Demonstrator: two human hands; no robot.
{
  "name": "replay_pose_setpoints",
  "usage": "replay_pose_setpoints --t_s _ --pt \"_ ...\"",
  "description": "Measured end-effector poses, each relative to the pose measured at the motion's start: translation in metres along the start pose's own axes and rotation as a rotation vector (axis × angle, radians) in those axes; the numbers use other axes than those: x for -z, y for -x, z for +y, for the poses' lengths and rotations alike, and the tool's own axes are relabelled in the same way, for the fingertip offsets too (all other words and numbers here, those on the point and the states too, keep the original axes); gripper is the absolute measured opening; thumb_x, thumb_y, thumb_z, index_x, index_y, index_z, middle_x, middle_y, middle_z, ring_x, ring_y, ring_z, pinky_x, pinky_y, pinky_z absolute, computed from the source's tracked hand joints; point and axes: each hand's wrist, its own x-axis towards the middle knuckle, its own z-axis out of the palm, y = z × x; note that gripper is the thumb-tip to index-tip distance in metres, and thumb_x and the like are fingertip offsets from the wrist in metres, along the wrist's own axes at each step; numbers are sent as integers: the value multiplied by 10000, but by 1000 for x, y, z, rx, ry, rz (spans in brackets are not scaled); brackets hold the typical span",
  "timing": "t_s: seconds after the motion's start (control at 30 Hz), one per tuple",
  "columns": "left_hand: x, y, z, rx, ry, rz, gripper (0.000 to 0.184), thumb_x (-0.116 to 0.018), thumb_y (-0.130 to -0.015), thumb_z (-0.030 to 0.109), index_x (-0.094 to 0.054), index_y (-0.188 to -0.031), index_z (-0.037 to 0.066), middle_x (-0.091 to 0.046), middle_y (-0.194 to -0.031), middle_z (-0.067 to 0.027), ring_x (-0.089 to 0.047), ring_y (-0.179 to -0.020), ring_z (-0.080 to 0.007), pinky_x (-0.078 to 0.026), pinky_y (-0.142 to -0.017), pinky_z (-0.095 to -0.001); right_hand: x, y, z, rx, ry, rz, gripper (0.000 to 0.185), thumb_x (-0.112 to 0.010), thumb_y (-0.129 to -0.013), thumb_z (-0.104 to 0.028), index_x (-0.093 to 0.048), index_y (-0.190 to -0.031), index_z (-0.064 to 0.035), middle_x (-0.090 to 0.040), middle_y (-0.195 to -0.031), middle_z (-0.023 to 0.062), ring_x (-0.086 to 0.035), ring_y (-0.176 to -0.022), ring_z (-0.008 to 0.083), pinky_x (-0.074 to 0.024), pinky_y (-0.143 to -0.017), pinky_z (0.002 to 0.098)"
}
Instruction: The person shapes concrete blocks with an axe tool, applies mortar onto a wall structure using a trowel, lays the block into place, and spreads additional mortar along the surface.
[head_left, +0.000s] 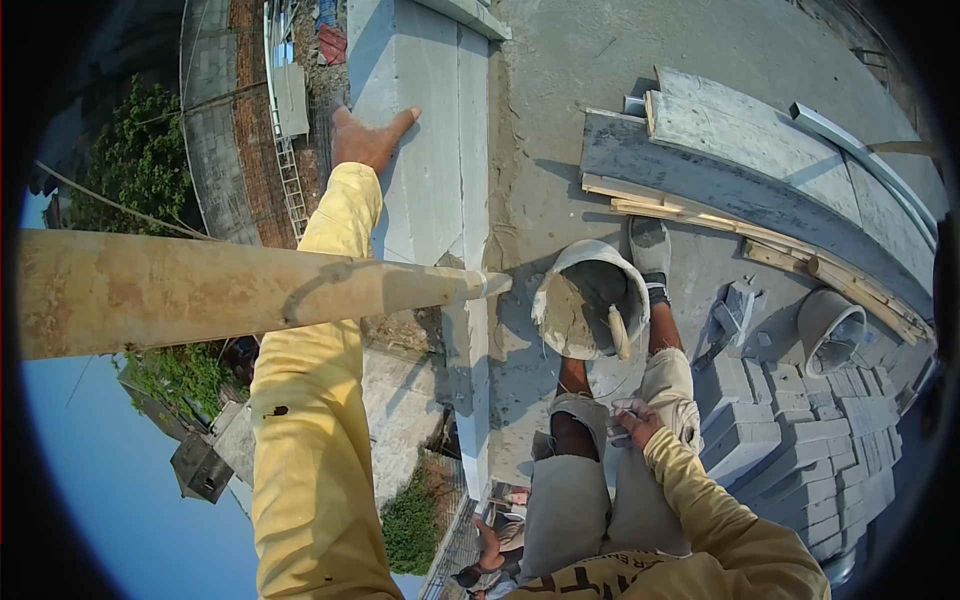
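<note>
My left hand [370, 138] rests on the edge of a wall of pale grey blocks [425, 150], its thumb spread away from the other visible finger. My right hand [632, 422] is by my knee with its fingers curled together; what they hold, if anything, is too small to name. Between the wall and my shoe [650, 246] is a bucket [548, 305] of wet grey mortar. A tool's pale handle [619, 332] sticks out of it. A long bamboo pole [200, 293] crosses above my left forearm, its tip close to the wall.
Boards [730, 160] and timber strips [700, 212] lie at the right. Below them are a second bucket [832, 330] and stacked grey blocks [800, 440]. Beyond the wall are a drop, a ladder [290, 180] and trees [140, 150]. Another person [490, 550] is at the bottom.
</note>
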Motion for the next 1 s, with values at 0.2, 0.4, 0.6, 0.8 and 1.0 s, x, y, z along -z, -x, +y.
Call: replay_pose_setpoints --t_s 0.2,0.4,0.6,0.8,1.0 --pt "-5 48 -33 -161 33 53 1171 -812 -620 477 -146 -1394 -97 -303 -1371 -308 -350 -1283 -389 -300 -1078 -408 -1 -1 -1 9 9 -2 190 -619 -896 -193 -562 -1036 -78 -666 -838 92 -665 -655 186 -537 -529 296" --pt "-16 84 -72 -180 53 -43 1161 -824 -628 341 -73 -1411 -71 -327 -1361 -299 -382 -1260 -378 -320 -1057 -396 -2 -3 4 6 11 3 200 -621 -894 -198 -561 -1041 -76 -671 -847 100 -668 -661 195 -541 -529 300" --pt "-16 92 -75 -180 362 -147 1104 -800 -641 248 -68 -1430 6 -431 -1299 -264 -473 -1180 -351 -377 -1003 -383 -1 -7 7 -16 37 26 217 -622 -894 -208 -553 -1050 -74 -671 -856 106 -669 -671 200 -545 -531 310" --pt "-18 91 -79 -237 357 -99 1085 -794 -644 238 -80 -1437 46 -475 -1273 -251 -519 -1135 -343 -410 -971 -381 -1 -17 17 -17 71 43 213 -616 -898 -221 -561 -1052 -85 -675 -861 96 -666 -672 194 -550 -540 318" --pt "-22 92 -78 -212 390 -110 1075 -791 -648 228 -78 -1434 53 -469 -1270 -253 -519 -1129 -352 -408 -971 -393 -3 -14 14 -33 76 64 222 -622 -894 -237 -567 -1053 -92 -678 -857 88 -663 -680 188 -549 -553 321"
